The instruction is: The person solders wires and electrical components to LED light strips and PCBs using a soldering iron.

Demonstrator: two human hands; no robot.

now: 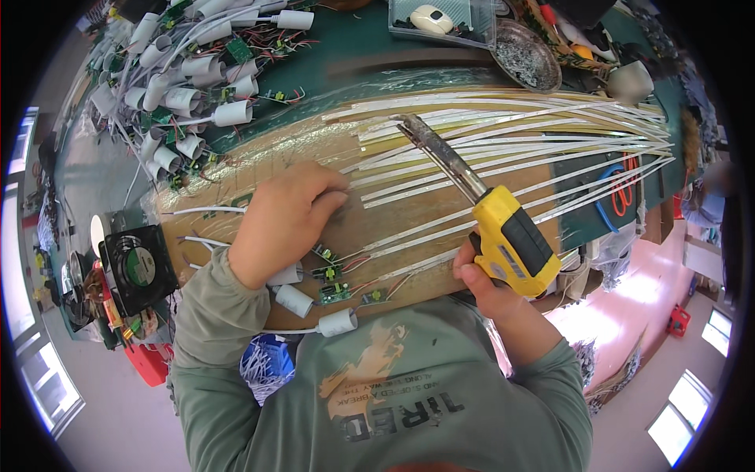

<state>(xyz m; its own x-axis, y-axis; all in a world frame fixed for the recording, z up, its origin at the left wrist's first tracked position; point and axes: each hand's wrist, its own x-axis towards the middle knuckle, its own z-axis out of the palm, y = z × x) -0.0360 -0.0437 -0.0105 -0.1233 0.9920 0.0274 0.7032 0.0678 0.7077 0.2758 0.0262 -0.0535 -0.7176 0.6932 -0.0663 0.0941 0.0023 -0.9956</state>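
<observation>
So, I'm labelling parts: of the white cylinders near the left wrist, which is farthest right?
The lowest white cylinder, seen against the green shirt; the others sit farther left, closer to the left hand.

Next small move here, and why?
Probably ease the yellow-and-black pistol-shaped soldering tool toward the long white strips beside the left hand: the right hand grips the tool, and its metal tip sits apart from the left hand, which curls near their ends.

Head-worn fisheye view, near, downward over the workbench (pixel 346 39)
</observation>
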